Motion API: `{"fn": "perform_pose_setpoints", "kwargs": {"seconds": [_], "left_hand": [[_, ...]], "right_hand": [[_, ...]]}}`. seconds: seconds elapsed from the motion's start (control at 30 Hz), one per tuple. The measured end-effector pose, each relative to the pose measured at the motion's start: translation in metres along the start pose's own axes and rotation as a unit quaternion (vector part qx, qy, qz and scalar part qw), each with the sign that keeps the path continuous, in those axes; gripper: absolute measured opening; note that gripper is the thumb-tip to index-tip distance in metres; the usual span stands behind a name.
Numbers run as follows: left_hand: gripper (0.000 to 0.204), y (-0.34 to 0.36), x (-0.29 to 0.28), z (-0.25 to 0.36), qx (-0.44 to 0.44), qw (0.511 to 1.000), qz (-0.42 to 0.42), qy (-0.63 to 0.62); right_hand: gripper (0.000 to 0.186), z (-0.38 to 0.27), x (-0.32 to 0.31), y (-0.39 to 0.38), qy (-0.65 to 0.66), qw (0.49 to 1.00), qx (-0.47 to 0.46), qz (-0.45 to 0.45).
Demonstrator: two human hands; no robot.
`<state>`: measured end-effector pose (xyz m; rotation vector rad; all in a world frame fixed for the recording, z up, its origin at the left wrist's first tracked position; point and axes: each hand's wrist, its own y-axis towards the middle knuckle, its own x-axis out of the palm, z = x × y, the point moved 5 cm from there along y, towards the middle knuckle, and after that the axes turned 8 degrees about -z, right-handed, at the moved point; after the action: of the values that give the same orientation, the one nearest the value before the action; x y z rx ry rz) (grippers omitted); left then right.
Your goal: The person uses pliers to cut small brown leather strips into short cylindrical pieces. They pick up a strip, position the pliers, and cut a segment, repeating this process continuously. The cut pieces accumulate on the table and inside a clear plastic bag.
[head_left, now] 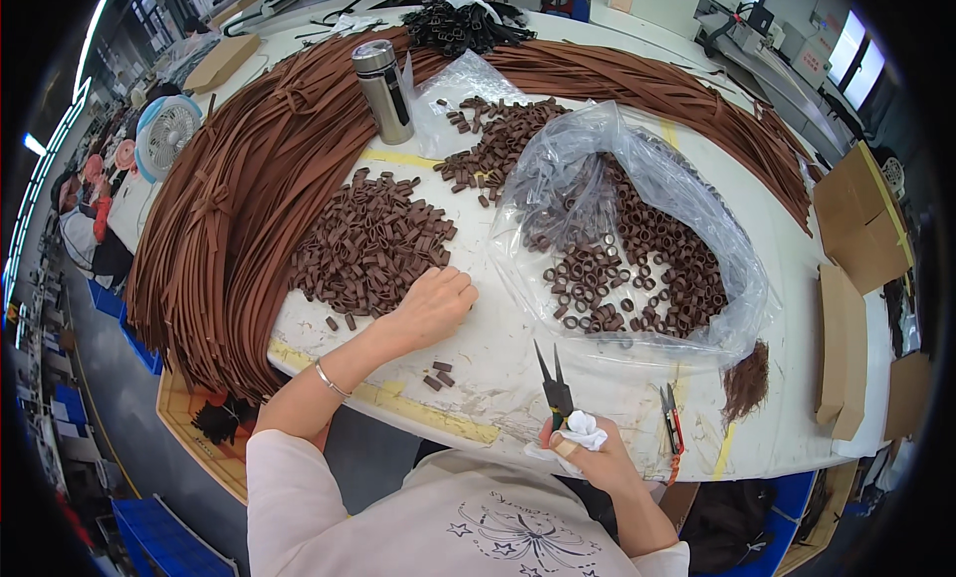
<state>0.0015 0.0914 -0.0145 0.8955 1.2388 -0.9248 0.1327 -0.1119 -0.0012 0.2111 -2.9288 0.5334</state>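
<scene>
My left hand [435, 303] is closed, knuckles up, at the right edge of a heap of flattened brown loops [368, 243]; whatever its fingers hold, if anything, is hidden beneath them. A few loose brown loops [439, 376] lie nearer to me on the white table [498, 308]. In my right hand [600, 458] are long-nose pliers [556, 383], their dark jaws apart and pointing away from me. White tissue [586, 433] is bunched around the handles. Beyond them, a clear plastic bag [732, 323] lies spread out, full of rounder brown rings [687, 278].
Long brown strips [234, 209] curve along the table's left and far sides. A steel flask [384, 94] stands behind the heap, beside another pile of loops [508, 139]. Red-handled snips [671, 418] lie right of my right hand. Cardboard boxes [841, 348] stand at the right edge.
</scene>
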Motion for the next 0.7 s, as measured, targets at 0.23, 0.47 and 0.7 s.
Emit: {"fn": "perform_pose_setpoints", "kwargs": {"seconds": [0.23,0.47,0.7], "left_hand": [[0.018,0.004,-0.019,0.014,-0.097,0.669,0.062,-0.734],[0.035,0.005,-0.016,0.056,0.071,0.442,0.022,-0.894],[0.03,0.003,-0.019,0.058,0.088,0.637,0.108,-0.758]], "right_hand": [[0.024,-0.011,0.005,0.017,-0.091,0.992,-0.077,-0.029],[0.029,-0.005,0.013,0.014,0.145,0.985,0.032,-0.086],[0.03,-0.003,0.017,0.009,0.193,0.972,0.044,-0.123]]}}
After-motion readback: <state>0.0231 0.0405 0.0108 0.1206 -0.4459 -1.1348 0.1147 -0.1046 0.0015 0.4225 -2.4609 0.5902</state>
